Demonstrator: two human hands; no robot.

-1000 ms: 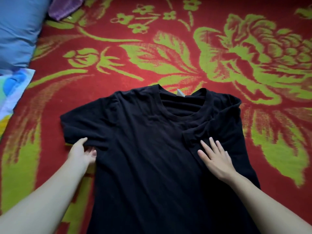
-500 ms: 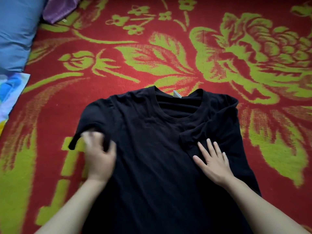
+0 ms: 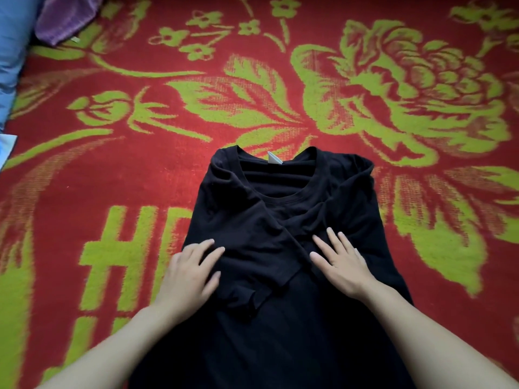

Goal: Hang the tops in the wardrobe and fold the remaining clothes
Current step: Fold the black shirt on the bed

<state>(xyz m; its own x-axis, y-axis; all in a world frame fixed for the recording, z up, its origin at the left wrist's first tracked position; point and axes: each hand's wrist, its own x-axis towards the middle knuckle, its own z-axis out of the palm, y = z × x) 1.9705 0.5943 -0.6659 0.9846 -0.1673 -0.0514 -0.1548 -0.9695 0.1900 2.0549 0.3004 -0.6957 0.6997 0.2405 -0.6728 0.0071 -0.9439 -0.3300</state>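
Observation:
A black T-shirt [image 3: 280, 318] lies face up on the red and green blanket [image 3: 252, 102], its neck opening with a small grey label [image 3: 273, 158] pointing away from me. Both sleeves are folded inward and cross over the chest. My left hand [image 3: 191, 273] lies flat on the folded left side with its fingers spread. My right hand [image 3: 341, 262] presses flat on the folded right sleeve, fingers straight. The shirt's lower part runs out of view between my forearms.
A blue pillow [image 3: 14, 51] lies at the far left edge and a purple cloth [image 3: 64, 18] is bunched at the top left. A pale printed sheet [image 3: 5, 147] shows at the left edge. The flowered blanket spreads on every side of the shirt.
My left hand has carried the left sleeve inward over the chest and now rests flat on it. My right hand has stayed pressed on the right sleeve.

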